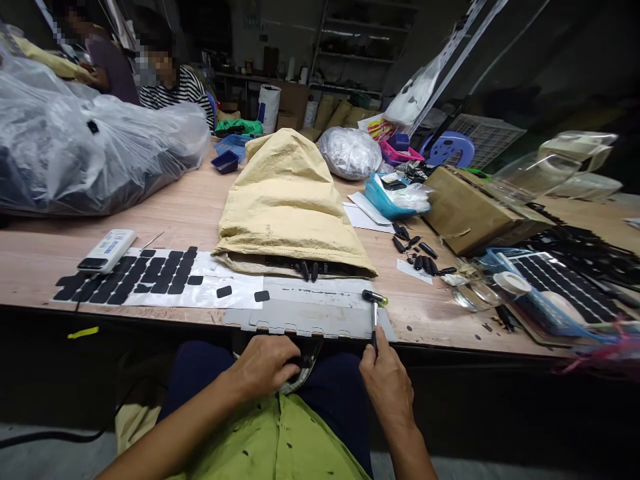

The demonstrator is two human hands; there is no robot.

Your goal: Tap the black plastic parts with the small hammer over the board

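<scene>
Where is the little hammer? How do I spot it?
Find the big tan sack in the middle of the wooden table, then look down to the grey plate at the table's near edge. At its right end the right hand holds the hammer upright. Unlike the black pieces around, it has a thin shiny handle and a black head with a green tip.

no legible text; label on white device (107,251) blurred

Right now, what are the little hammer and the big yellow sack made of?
The hammer in the right hand looks like shiny metal along its thin shaft, with a dark head and a yellow-green tip, perhaps rubber or plastic. The sack looks like woven plastic or coated paper: matte tan, stiff creases, weave unclear.
</scene>
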